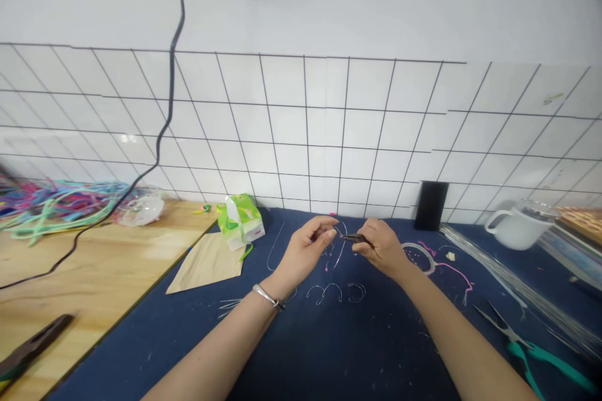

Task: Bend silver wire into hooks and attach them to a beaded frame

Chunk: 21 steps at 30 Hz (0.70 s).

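My left hand (308, 247) is closed, thumb and fingers pinching a thin silvery wire piece with small pink bits hanging below it. My right hand (382, 247) is wrapped round a pair of dark-jawed pliers (355, 238), whose tips point left and meet the wire piece near my left fingertips. Whether the jaws grip the wire is too small to tell. Below the hands, several bent wire curls (324, 293) lie on the dark blue cloth (320, 351). Another curled wire (357, 292) rests to their right.
Green-handled pliers (517, 338) lie open at the right, near a bundle of straight wires (512, 282). A white mug (520, 229) and black block (431, 205) stand behind. At left are a tissue pack (241, 220), beige pouch (207, 263), dark pliers (35, 344) and coloured pipe cleaners (70, 200).
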Motion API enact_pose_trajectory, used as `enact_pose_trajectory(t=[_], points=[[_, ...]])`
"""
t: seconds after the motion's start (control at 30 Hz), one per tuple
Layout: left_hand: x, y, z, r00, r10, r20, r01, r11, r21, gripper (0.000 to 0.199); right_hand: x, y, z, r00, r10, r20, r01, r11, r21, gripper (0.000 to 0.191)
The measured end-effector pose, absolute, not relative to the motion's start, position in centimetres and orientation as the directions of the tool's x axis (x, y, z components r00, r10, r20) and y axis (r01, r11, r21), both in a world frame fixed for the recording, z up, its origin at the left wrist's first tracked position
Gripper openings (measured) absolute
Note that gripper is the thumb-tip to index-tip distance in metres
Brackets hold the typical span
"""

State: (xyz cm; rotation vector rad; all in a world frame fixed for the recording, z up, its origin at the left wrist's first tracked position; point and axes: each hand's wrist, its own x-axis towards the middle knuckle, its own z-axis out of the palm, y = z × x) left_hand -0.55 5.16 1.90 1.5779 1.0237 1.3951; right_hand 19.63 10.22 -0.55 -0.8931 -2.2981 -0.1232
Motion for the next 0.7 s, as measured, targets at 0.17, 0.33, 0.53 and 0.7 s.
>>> enact_pose_trajectory(t=[0.17,0.33,0.53,0.7], points=[[-1.2,5.28,2.29,0.354,0.916,0.187,-0.072,-0.173,0.982,0.03,19.66,10.24,-0.53,-0.572,0.556,0.603,0.63,0.769,-0.112,0.057],[-1.45,5.66,1.76,0.421,0.905,0.064,-0.227,0.037,0.973,0.03,19.6,10.09,-0.33,-0.597,0.542,0.592,0.618,0.781,-0.092,0.055],[-1.2,5.73,1.98,0.24,0.956,0.17,-0.166,-0.132,0.977,0.018,19.48,9.9,-0.04,-0.611,0.539,0.58,0.636,0.77,-0.045,0.053],[-1.33,5.73,2.21,0.134,0.962,0.24,-0.134,-0.222,0.966,0.017,19.49,9.77,0.4,-0.568,0.583,0.581,0.683,0.728,-0.062,0.05]])
